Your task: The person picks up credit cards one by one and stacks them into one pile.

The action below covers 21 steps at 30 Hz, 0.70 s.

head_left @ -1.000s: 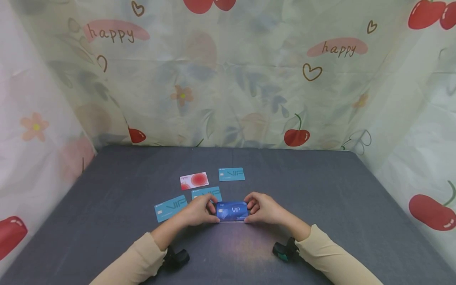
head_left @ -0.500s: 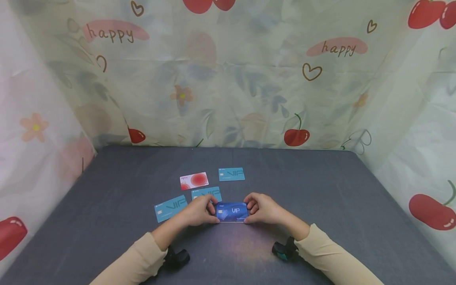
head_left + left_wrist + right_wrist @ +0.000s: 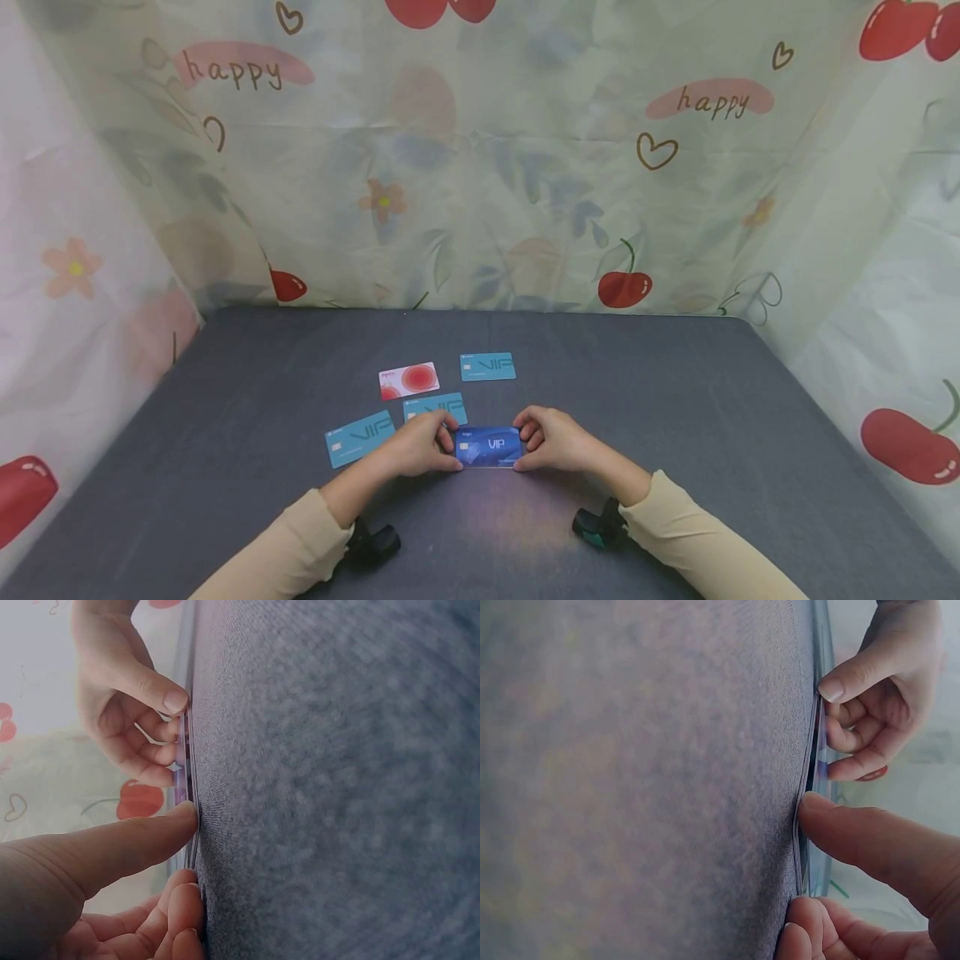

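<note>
Work looks partial: left hand [image 3: 412, 444] and right hand [image 3: 558, 442] pinch our blue VIP card [image 3: 489, 447] (perhaps stacked; edges blur); teal VIP cards [image 3: 487, 367] and pink card [image 3: 409, 381] lie loose.

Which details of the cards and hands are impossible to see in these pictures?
Head view: lower part of the middle teal card, hidden by the left hand.
Head view: smallest print on the blue VIP card, too small to read.
Left wrist view: how many thin edges lie together, too fine to count.
Right wrist view: part of the right hand, cut off by the frame.
</note>
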Tool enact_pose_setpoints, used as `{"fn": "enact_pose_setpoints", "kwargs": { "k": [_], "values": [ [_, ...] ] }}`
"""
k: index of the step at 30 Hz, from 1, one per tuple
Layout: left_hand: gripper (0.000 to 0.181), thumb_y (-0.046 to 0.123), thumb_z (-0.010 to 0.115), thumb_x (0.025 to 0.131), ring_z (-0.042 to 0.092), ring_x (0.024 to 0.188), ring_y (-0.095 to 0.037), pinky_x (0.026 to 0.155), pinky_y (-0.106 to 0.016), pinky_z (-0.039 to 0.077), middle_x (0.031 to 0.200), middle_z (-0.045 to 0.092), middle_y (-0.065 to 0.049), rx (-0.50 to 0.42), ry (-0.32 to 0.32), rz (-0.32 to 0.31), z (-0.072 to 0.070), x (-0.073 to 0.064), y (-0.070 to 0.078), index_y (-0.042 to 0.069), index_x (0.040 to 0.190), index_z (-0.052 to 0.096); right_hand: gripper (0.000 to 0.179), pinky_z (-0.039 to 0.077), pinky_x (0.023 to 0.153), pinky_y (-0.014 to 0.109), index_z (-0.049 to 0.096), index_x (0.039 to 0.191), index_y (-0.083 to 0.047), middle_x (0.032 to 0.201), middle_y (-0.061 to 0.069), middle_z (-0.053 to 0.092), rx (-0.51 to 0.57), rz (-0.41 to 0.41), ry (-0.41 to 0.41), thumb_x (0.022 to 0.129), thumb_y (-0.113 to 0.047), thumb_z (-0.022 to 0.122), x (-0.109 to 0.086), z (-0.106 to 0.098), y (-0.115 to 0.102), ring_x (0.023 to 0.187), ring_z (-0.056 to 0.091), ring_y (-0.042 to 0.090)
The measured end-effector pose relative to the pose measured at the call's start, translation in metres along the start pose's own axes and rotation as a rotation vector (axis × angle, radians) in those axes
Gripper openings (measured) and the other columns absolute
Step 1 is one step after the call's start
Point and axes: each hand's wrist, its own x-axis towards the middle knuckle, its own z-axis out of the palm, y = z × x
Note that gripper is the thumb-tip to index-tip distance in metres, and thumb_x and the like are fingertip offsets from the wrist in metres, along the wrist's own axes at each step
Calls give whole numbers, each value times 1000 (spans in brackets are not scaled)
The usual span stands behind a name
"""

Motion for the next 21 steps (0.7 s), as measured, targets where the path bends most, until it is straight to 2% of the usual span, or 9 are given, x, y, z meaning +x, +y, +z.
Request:
{"fn": "enact_pose_setpoints", "kwargs": {
  "k": [21],
  "values": [
    [46,12,80,71,49,67,-13,57,-22,41,76,54,-3,17,11,-4,0,-1,2,0,108,57,50,48,71,27,56,109,0,92,6,57,-17,1,2,68,-14,82,-2,-1,-3,79,52,14]
  ]
}}
